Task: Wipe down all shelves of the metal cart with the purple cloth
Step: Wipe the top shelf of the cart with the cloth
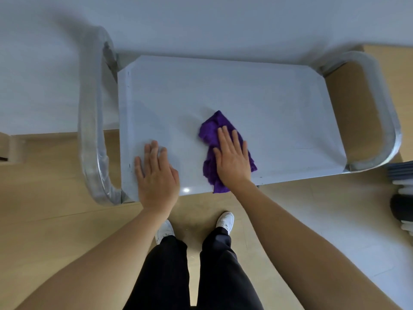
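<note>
The crumpled purple cloth [211, 135] lies on the flat grey top shelf [268, 104] of the silver metal cart [380, 113], a little right of the middle, its near end reaching the shelf's front edge. My right hand [233, 157] presses flat on it with straight fingers, clasping nothing. My left hand [156, 173] rests flat on the bare shelf by the front left corner, fingers straight too, apart from the cloth. A curved tubular handle [89, 135] loops at the cart's left end. Below, my white shoes [225, 220] stand on the light wooden floor [44, 220].
</note>
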The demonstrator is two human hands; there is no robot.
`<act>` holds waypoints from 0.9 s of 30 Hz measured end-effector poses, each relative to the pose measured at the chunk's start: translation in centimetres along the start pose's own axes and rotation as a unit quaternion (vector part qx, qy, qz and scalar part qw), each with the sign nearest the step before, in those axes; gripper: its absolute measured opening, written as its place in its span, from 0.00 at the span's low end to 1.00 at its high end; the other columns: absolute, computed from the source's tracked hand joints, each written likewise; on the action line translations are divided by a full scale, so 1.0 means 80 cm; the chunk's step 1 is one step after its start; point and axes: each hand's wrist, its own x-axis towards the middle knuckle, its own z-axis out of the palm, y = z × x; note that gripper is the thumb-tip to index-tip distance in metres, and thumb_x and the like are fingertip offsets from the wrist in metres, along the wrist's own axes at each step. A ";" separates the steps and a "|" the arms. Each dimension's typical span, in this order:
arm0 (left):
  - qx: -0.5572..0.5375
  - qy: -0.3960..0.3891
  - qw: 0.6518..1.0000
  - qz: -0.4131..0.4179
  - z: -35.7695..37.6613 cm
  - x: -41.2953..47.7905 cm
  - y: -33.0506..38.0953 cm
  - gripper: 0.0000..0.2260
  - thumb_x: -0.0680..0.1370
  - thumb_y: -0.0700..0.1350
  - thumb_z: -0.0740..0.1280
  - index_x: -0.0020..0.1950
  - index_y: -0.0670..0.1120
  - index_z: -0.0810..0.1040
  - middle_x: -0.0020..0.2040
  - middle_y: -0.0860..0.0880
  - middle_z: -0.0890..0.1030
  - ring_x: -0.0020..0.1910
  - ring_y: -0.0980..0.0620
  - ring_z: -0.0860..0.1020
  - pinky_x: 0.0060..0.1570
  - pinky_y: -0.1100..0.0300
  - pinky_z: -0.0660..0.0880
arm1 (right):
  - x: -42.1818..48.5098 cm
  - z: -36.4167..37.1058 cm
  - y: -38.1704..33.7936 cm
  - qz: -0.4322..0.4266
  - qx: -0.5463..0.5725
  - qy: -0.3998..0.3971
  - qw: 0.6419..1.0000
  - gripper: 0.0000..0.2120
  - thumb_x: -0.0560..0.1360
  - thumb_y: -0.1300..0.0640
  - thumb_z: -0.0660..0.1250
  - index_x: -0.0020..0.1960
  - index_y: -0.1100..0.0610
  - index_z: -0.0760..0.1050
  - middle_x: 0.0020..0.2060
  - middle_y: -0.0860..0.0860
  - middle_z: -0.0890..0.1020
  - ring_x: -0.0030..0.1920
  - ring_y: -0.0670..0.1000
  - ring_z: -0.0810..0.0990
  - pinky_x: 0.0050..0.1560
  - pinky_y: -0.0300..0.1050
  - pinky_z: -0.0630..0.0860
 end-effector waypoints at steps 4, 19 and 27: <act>0.012 -0.009 1.000 -0.010 0.004 -0.002 0.011 0.21 0.80 0.44 0.52 0.72 0.40 0.65 0.78 0.40 0.60 0.78 0.43 0.54 0.75 0.41 0.52 | -0.002 0.007 -0.035 0.080 0.020 0.017 0.996 0.26 0.84 0.48 0.47 0.80 0.49 0.46 0.80 0.48 0.50 0.79 0.55 0.45 0.77 0.59 0.45; 0.005 0.025 1.000 0.014 -0.005 0.086 0.034 0.14 0.75 0.40 0.60 0.60 0.42 0.74 0.67 0.41 0.73 0.67 0.41 0.70 0.66 0.44 0.66 | 0.074 0.001 -0.035 -0.066 0.023 0.019 0.997 0.25 0.85 0.49 0.48 0.80 0.51 0.50 0.79 0.48 0.54 0.79 0.54 0.46 0.78 0.56 0.44; -0.032 0.026 0.999 -0.035 0.040 0.113 0.116 0.19 0.79 0.39 0.56 0.69 0.40 0.70 0.75 0.41 0.66 0.76 0.42 0.61 0.74 0.43 0.60 | 0.169 -0.024 -0.001 -0.140 0.028 0.010 0.990 0.23 0.85 0.50 0.51 0.79 0.52 0.55 0.78 0.49 0.58 0.79 0.54 0.51 0.78 0.55 0.48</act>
